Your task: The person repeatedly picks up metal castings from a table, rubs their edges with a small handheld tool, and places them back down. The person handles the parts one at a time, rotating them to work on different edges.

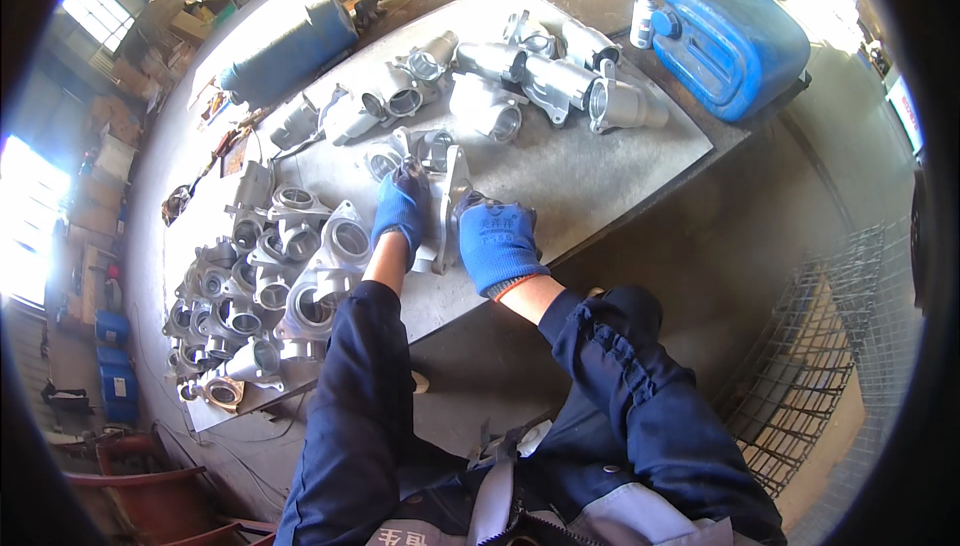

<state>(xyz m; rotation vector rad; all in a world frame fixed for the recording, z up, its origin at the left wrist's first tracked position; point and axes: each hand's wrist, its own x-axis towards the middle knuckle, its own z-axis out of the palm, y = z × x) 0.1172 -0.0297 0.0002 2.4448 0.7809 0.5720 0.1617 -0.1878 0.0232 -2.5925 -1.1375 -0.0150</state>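
A silver-grey metal casting with a flat flange stands on the table between my hands. My left hand, in a blue glove with dark fingertips, is closed on its left side. From the right, my right hand, gloved alike, has its fingers curled against the flange edge; its fingertips are partly hidden. Just beyond my left hand lie two ring-mouthed castings. Close by on the left, a casting with a wide round opening borders a dense group of similar pipe-like parts.
More castings lie along the far side of the metal-topped table. A blue jerrycan and a white bottle stand at the far right corner. A blue drum lies at the far left. Wire mesh is at lower right.
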